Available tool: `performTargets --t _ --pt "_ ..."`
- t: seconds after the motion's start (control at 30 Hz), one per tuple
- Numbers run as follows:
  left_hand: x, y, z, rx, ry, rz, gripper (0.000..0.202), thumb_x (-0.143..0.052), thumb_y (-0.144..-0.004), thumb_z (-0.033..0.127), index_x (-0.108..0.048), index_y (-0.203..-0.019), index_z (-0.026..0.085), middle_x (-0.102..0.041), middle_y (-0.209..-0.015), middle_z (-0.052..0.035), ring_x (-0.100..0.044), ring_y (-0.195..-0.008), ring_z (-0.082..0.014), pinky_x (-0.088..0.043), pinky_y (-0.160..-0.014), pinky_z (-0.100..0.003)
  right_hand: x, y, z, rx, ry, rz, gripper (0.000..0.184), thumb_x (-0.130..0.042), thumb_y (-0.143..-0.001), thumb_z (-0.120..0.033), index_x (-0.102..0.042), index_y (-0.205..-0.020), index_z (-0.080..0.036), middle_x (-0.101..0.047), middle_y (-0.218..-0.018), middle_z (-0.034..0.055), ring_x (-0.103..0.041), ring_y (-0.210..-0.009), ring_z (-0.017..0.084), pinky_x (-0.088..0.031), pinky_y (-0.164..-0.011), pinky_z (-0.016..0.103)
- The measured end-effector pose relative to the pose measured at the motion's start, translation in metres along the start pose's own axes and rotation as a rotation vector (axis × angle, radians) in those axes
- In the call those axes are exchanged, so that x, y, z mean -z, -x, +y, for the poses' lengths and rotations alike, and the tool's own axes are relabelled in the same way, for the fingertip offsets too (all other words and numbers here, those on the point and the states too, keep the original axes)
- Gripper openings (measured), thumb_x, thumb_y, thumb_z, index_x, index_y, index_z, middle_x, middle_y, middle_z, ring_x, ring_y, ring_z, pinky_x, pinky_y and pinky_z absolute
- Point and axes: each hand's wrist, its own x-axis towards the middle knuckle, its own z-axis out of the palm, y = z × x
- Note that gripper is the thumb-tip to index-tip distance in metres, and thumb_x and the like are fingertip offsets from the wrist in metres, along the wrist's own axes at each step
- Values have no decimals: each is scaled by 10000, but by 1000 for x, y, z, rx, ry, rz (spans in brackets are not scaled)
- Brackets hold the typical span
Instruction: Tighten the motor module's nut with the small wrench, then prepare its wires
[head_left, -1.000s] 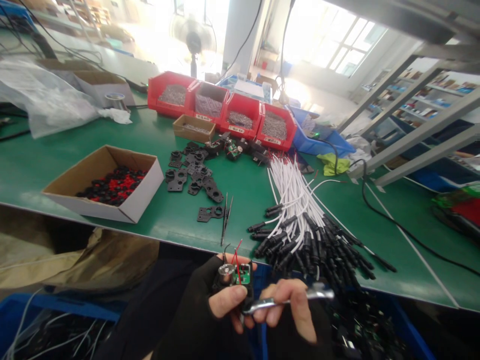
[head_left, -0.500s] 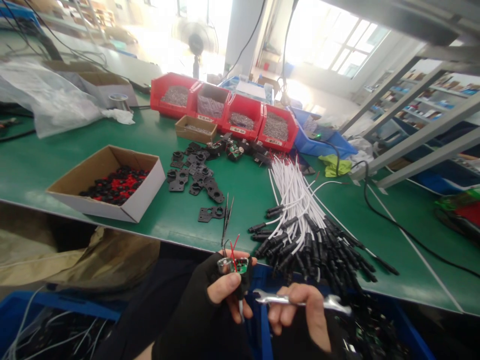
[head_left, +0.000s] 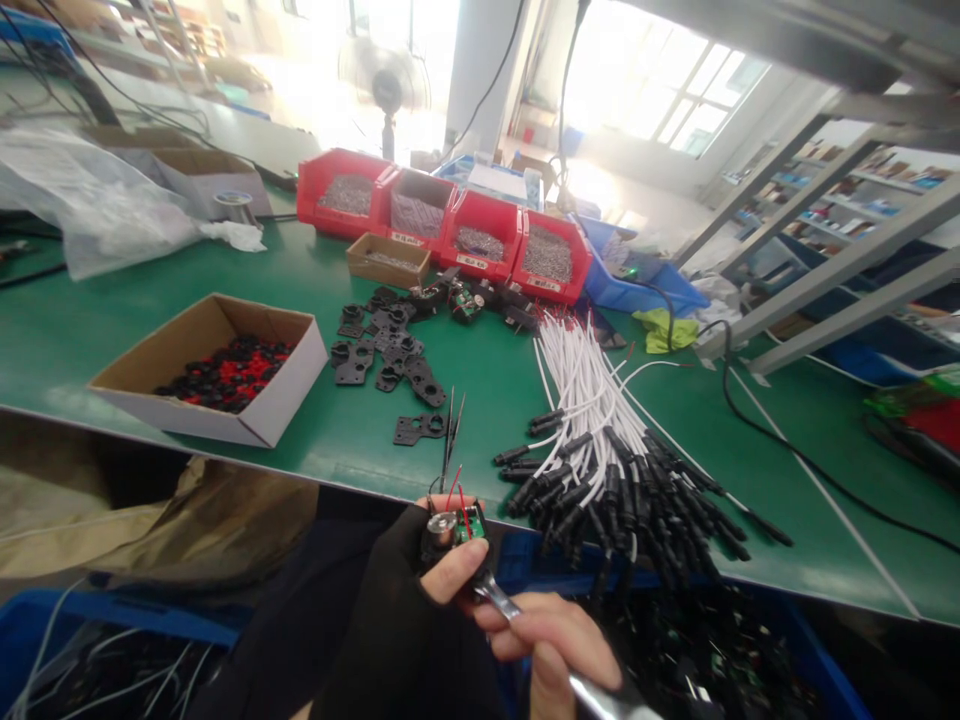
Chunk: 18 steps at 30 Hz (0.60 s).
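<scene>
In my left hand (head_left: 442, 570), which wears a black fingerless glove, is a small black device (head_left: 459, 528). It has a green circuit board, a round silver metal part and red and black wires sticking up. My right hand (head_left: 555, 640) grips a silver open-end wrench (head_left: 502, 602). The wrench's far end meets the underside of the device beside my left thumb; the exact contact is hidden by my fingers. Just beyond my left hand, black tweezers (head_left: 451, 440) lie on the green table (head_left: 495, 400) near a flat black bracket (head_left: 418, 429).
A cardboard box (head_left: 289, 385) of black and red parts stands left. Several black brackets (head_left: 397, 335) lie mid-table, before red bins (head_left: 555, 290) of small parts. White cables (head_left: 592, 400) with black connectors are heaped right. A blue crate (head_left: 810, 650) of parts sits below the table edge.
My right hand has brought the wrench left and turned it, so its end now meets the device. The white cable piece below the device is no longer visible. My left hand has shifted slightly left.
</scene>
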Motion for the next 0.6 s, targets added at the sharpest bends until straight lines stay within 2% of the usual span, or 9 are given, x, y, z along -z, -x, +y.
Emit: performTargets --t 0.07,0.13,0.23,0.33,0.4,0.47,0.53,0.6 --pt "1 1 0 0 13 -34 444 -833 -750 445 -661 -1024 141 -655 -660 5 -587 -526 -149 -482 -513 -233 5 -3 -6 -361 -207 -39 251 -600 -1026 -377 -717 -858 -232 -702 -678 -15 -704 -646 148 -562 -616 252" --pt "2 2 0 10 52 -161 429 -794 -798 514 -702 -971 132 -692 -681 -38 -603 -524 -152 -459 -479 -210 9 -7 -7 -667 -438 -49 365 -604 -1009 -455 -656 -741 -212 -652 -636 -10 -657 -578 136 -546 -570 250" --pt "0 2 -1 25 107 -320 494 -710 -876 606 -759 -932 117 -728 -768 -84 -603 -555 -128 -430 -482 -171 11 -13 1 -925 -590 -99 474 -591 -990 -519 -529 -640 -205 -518 -549 -33 -523 -440 109 -489 -458 239" --pt "-1 0 -5 44 141 -317 547 -721 -854 650 -770 -888 106 -719 -767 -87 -591 -569 -116 -417 -491 -156 12 -18 7 -1091 -680 -87 473 -634 -960 -536 -525 -641 -204 -501 -574 -37 -521 -460 112 -526 -462 257" --pt "1 -1 -9 65 179 -297 576 -732 -830 678 -760 -917 109 -705 -727 -77 -587 -556 -125 -410 -479 -164 14 -22 4 -1080 -706 -7 408 -725 -924 -472 -582 -667 -190 -538 -604 -37 -555 -510 100 -557 -522 234" --pt "3 -1 -12 93 191 -257 597 -741 -824 676 -734 -1029 116 -692 -670 -59 -576 -524 -129 -421 -486 -178 16 -27 -2 -953 -666 61 339 -761 -918 -415 -637 -705 -183 -568 -613 -39 -577 -543 88 -560 -569 204" --pt "5 -1 -12 100 165 -195 632 -756 -814 660 -687 -1129 117 -686 -624 -44 -576 -501 -138 -439 -501 -195 17 -27 -11 -804 -597 73 312 -727 -952 -404 -671 -735 -186 -601 -617 -34 -597 -563 85 -547 -589 186" --pt "4 0 -9 85 115 -156 620 -773 -797 629 -677 -1118 107 -692 -632 -47 -590 -512 -150 -453 -511 -212 15 -23 -19 -657 -505 61 303 -668 -992 -416 -701 -780 -203 -624 -614 -28 -621 -579 95 -534 -586 187"
